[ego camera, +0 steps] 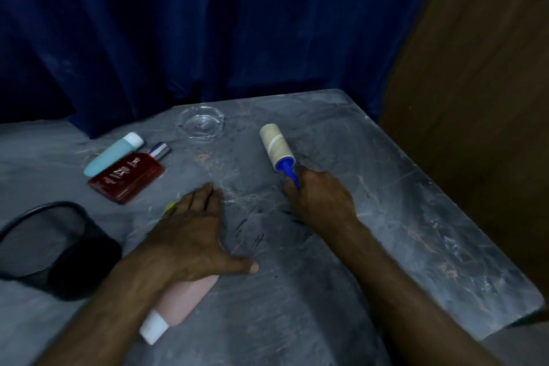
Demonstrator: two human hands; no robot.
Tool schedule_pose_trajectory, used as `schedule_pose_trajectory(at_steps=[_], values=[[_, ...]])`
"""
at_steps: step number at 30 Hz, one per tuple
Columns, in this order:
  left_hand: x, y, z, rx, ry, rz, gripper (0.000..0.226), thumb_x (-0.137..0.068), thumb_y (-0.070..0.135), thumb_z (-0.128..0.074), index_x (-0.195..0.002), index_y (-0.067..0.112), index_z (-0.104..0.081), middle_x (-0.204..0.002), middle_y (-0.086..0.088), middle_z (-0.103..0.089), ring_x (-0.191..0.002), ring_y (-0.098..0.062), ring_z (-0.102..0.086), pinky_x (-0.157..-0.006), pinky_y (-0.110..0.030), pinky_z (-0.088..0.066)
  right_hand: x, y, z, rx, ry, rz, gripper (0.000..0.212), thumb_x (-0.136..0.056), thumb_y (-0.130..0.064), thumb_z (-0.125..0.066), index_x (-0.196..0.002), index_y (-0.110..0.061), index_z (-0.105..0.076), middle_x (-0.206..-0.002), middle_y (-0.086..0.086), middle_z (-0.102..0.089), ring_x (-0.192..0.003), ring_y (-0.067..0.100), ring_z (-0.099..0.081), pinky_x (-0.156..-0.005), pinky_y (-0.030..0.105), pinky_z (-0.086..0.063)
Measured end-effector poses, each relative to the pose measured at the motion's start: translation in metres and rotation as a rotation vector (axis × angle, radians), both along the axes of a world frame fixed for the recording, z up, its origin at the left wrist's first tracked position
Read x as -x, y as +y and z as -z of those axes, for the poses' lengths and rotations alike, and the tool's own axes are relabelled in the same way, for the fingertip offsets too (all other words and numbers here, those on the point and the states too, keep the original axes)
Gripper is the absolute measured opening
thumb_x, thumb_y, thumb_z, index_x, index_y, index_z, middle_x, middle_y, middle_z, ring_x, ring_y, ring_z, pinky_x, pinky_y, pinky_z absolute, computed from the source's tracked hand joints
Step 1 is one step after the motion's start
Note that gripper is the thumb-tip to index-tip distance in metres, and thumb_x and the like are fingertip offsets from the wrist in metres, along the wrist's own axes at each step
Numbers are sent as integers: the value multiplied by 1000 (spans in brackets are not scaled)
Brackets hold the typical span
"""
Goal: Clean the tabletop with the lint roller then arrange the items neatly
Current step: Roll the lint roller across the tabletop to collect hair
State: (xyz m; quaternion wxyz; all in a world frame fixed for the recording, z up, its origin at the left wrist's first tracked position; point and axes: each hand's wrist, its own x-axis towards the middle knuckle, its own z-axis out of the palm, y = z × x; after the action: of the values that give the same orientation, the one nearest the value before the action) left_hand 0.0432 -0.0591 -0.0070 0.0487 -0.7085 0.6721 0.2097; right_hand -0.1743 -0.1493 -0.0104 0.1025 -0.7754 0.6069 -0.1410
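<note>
Right hand (319, 202) grips the lint roller (277, 148) by its blue handle, roll on the table (401, 187); left hand (190, 232) lies open, flat over a pink bottle (181, 303); glass ashtray (199, 122) empty; black mesh basket (50, 249) tipped over at left.

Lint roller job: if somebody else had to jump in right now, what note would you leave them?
Right hand: closed on the blue handle of the beige paper lint roller, roll on the grey marbled tabletop.
Left hand: open, flat, lying over the pink white-capped tube.
Back left: pale blue white-capped tube, flat red perfume bottle, clear glass ashtray. Black mesh basket lies tipped over at the left edge.
Done: rolling under way.
Left: finish rolling, stand the basket up, arrange the items.
</note>
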Motion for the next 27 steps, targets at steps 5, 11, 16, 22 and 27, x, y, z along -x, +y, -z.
schedule_pose_trajectory(at_steps=[5, 11, 16, 22, 27], values=[[2, 1, -1, 19, 19, 1, 158, -58, 100, -65, -170, 19, 13, -179, 0, 19, -166, -20, 11, -131, -35, 1, -20, 10, -2, -24, -22, -75, 36, -102, -45, -47, -119, -18, -63, -108, 17, -73, -101, 39, -69, -80, 41, -52], [3, 4, 0, 58, 40, -8, 157, -57, 97, -69, -171, 18, 6, -180, -3, 13, -166, -22, 6, -132, -41, -2, -50, 24, 1, 0, -8, -161, 36, -102, -46, -46, -117, -17, -61, -102, 17, -73, -97, 39, -69, -76, 40, -52], [4, 6, -2, 108, 90, -5, 153, -59, 90, -74, -172, 18, 1, -181, -3, 5, -166, -21, 2, -131, -38, -2, -66, 33, 6, 21, 12, -227, 40, -104, -49, -42, -122, -17, -59, -102, 14, -73, -95, 36, -69, -74, 38, -50], [4, 6, -3, 93, 94, 4, 151, -62, 89, -74, -172, 19, 4, -181, -4, 9, -166, -21, 6, -131, -39, 3, -66, 34, 6, 20, 0, -214, 39, -104, -49, -42, -118, -17, -60, -104, 15, -73, -96, 37, -68, -69, 37, -43], [4, 5, -1, 69, 75, -1, 154, -61, 91, -73, -171, 19, 7, -180, -4, 12, -166, -21, 8, -131, -39, 3, -64, 31, 7, 15, -11, -163, 40, -104, -47, -44, -119, -15, -61, -106, 17, -73, -99, 38, -68, -68, 35, -36]])
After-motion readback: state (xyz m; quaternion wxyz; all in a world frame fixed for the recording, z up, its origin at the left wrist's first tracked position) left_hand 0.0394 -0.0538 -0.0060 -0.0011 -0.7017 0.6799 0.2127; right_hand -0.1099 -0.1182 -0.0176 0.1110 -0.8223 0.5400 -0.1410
